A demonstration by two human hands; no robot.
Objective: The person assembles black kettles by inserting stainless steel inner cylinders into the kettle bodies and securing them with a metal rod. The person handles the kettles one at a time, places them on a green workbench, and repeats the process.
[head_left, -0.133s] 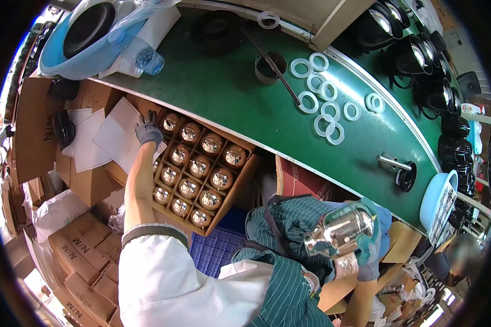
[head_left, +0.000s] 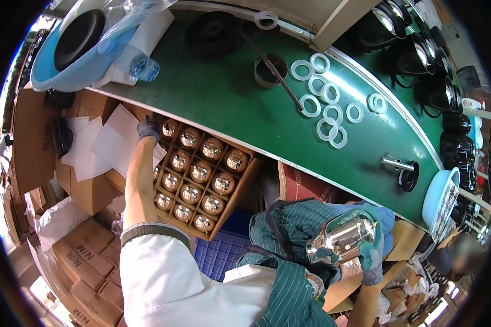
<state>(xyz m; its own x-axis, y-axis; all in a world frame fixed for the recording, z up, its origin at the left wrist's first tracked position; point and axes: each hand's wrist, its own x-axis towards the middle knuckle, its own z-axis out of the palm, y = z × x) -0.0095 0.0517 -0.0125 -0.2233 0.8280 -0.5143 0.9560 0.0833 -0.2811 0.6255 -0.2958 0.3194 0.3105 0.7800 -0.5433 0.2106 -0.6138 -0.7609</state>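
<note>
My right hand [head_left: 371, 257], in a grey-green glove, is closed round the wide end of a shiny silver flask liner [head_left: 341, 240]. The liner lies tilted over my lap, its narrow neck towards the left. Over at the left, my gloved left hand [head_left: 148, 129] is at the far left corner of a divided carton [head_left: 232, 204], beside a white sheet [head_left: 116, 139]. Its fingers point away and are mostly hidden, so I cannot tell their grip. Several silver liners [head_left: 201, 170] stand in the carton's compartments with their rounded ends up.
A green workbench [head_left: 218, 92] runs beyond the carton, carrying translucent rings [head_left: 329, 92], a dark cup [head_left: 270, 71] with a rod across it, and a blue basin [head_left: 49, 71]. Black kettle-like vessels [head_left: 436, 92] line the right. A blue crate [head_left: 221, 253] stands below the carton.
My left hand has drawn in its visible fingers at the carton's corner; they looked spread before. My right hand still holds the flask liner. The whole view has shifted slightly.
</note>
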